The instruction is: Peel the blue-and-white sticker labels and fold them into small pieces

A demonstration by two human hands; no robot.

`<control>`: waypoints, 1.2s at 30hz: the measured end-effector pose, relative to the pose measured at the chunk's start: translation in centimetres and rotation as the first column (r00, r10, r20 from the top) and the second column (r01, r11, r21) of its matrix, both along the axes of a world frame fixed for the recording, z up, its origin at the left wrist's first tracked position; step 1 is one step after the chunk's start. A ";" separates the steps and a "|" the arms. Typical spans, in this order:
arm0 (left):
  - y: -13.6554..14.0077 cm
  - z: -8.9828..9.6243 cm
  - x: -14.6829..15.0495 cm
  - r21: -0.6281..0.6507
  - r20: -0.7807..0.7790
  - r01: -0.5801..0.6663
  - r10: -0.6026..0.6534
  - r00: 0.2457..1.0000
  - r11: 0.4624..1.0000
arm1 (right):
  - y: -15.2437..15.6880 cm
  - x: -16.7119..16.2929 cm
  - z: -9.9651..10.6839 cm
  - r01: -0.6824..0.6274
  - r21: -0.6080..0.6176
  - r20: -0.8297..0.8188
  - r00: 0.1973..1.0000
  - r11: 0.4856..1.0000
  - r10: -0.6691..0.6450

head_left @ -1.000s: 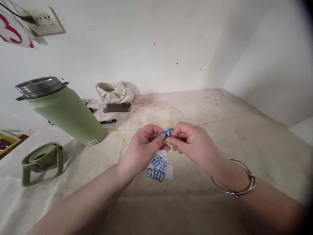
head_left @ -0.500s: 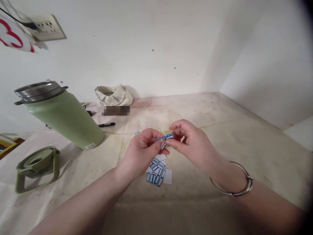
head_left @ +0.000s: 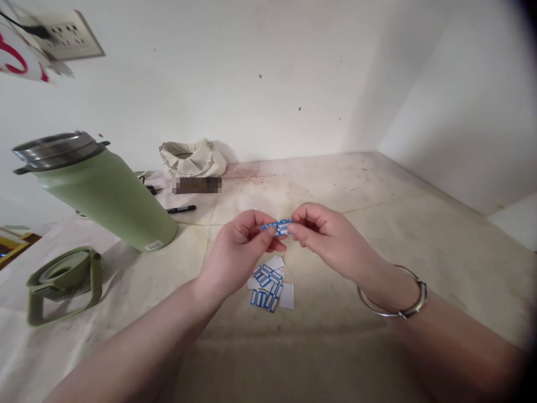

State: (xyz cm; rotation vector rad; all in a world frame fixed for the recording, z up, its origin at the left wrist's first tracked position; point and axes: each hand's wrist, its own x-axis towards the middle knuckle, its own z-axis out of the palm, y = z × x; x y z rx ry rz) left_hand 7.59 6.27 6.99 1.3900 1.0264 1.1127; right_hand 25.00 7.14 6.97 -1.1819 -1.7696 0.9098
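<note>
Between my two hands is a small sheet of blue-edged white labels (head_left: 283, 226), curled or folded and partly covered by my fingers. My left hand (head_left: 235, 249) is closed on its left end, thumb on the near side. At the other end my right hand (head_left: 329, 232) pinches the sheet between thumb and fingertips. Just below, on the cloth, lies a loose pile of similar blue-edged label pieces (head_left: 263, 299), some overlapping. Among them are plain white pieces (head_left: 287, 295). A metal bangle (head_left: 413, 310) circles my right wrist.
To the left a tall green bottle (head_left: 104, 196) stands without its lid; the green lid (head_left: 65, 285) with a loop handle lies nearer. Farther back are a black pen (head_left: 181, 209), a blurred-out dark item (head_left: 197, 185) and a white handbag (head_left: 193, 159) near the wall (head_left: 293, 50).
My right fingers have closed in on the right end of the label sheet, which now lies flatter between both hands. The hands have lifted slightly in view, uncovering more of the pile.
</note>
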 end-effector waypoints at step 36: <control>1.6 0.1 -1.3 0.072 0.012 -0.103 0.102 0.995 0.992 | -0.4 0.2 -0.6 -0.241 -0.088 0.431 0.866 0.967 0.255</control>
